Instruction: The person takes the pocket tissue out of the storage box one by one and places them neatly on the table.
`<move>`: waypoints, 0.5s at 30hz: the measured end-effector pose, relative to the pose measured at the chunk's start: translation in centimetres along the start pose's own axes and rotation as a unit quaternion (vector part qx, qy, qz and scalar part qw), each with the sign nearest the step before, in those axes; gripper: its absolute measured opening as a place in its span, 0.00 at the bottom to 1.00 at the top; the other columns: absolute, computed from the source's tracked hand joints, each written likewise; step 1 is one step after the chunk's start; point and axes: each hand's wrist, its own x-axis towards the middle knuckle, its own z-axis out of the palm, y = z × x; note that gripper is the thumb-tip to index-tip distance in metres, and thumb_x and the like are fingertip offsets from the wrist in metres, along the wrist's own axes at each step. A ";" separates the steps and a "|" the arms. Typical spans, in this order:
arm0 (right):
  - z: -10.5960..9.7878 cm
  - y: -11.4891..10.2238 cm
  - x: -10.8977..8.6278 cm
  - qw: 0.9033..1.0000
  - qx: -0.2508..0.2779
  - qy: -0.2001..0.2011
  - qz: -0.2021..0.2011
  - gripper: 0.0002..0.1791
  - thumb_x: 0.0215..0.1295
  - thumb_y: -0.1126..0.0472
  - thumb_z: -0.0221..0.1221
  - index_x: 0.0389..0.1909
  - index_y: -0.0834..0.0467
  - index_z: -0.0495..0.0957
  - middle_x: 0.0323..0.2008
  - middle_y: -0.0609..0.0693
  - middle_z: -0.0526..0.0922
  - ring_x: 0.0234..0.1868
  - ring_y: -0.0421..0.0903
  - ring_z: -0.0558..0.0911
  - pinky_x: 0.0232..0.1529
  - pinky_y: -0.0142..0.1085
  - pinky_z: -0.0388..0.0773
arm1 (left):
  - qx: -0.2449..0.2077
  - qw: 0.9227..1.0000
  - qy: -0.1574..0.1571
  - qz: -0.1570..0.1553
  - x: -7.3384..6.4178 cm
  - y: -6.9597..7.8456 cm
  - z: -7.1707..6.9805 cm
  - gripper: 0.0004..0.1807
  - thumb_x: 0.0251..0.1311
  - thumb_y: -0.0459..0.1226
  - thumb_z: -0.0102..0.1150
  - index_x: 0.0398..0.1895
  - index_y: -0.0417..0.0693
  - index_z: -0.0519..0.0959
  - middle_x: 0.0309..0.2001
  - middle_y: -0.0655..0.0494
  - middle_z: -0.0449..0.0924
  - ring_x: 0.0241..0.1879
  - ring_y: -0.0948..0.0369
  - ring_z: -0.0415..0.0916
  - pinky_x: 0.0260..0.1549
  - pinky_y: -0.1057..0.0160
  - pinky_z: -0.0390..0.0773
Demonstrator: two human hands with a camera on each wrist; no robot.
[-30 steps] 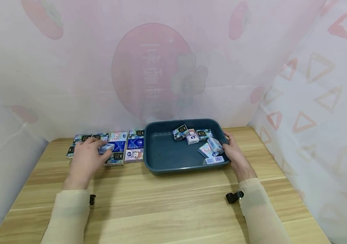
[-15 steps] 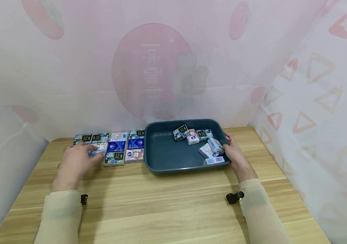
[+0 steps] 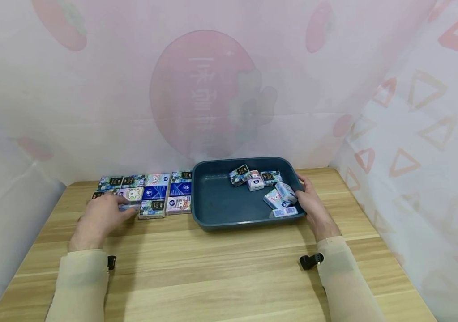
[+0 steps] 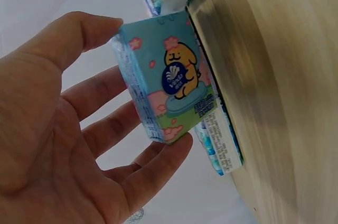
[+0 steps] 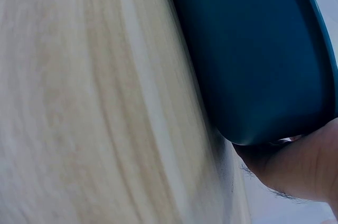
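My left hand [image 3: 99,217] is at the front of the pack rows on the left of the table. Between its thumb and fingers it pinches a light blue pocket tissue pack [image 4: 158,89] with a yellow cartoon dog. In the head view only a strip of this pack shows, just in front of a white cartoon tissue pack [image 3: 130,195] and left of a dark floral tissue pack [image 3: 151,209]. My right hand [image 3: 312,205] grips the right end of a dark teal tray [image 3: 229,203]. Its fingers are mostly hidden by the tray in the right wrist view.
Inside the tray, several tissue packs lie loosely on the right side, among them a tilted floral pack [image 3: 240,175]. Other packs, including a dark blue one [image 3: 155,192], lie in rows left of the tray. A printed cloth wall [image 3: 132,112] stands behind the wooden table [image 3: 212,273].
My left hand has moved left and slightly down, and the light blue pack has come down in front of the white cartoon pack, which is now more visible. The right hand and tray stay put.
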 end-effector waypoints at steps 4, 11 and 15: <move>0.1 0.0 0.0 1.000 -0.002 0.000 0.001 0.44 0.90 0.68 0.40 0.99 0.40 0.47 0.97 0.62 0.51 0.92 0.64 0.56 0.97 0.64 0.49 | -0.012 1.000 -0.019 -0.008 0.1 -0.4 0.3 0.31 0.80 0.48 0.73 0.67 0.27 0.86 0.67 0.18 0.85 0.63 0.23 0.85 0.64 0.22 0.85; 0.0 -0.1 0.0 1.000 -0.001 -0.002 -0.003 0.43 0.91 0.67 0.39 0.99 0.40 0.46 0.98 0.61 0.50 0.90 0.62 0.58 0.94 0.61 0.53 | -0.027 0.999 -0.029 -0.004 0.3 -0.7 0.5 0.27 0.80 0.47 0.74 0.62 0.29 0.86 0.55 0.25 0.89 0.50 0.35 0.87 0.53 0.30 0.88; 0.0 -0.1 -0.2 1.000 -0.001 -0.002 -0.001 0.43 0.91 0.67 0.39 0.99 0.40 0.46 0.98 0.60 0.49 0.90 0.62 0.58 0.94 0.61 0.52 | -0.022 0.999 -0.025 0.002 0.4 -0.9 0.7 0.26 0.77 0.45 0.77 0.60 0.29 0.85 0.53 0.26 0.88 0.50 0.34 0.85 0.53 0.29 0.87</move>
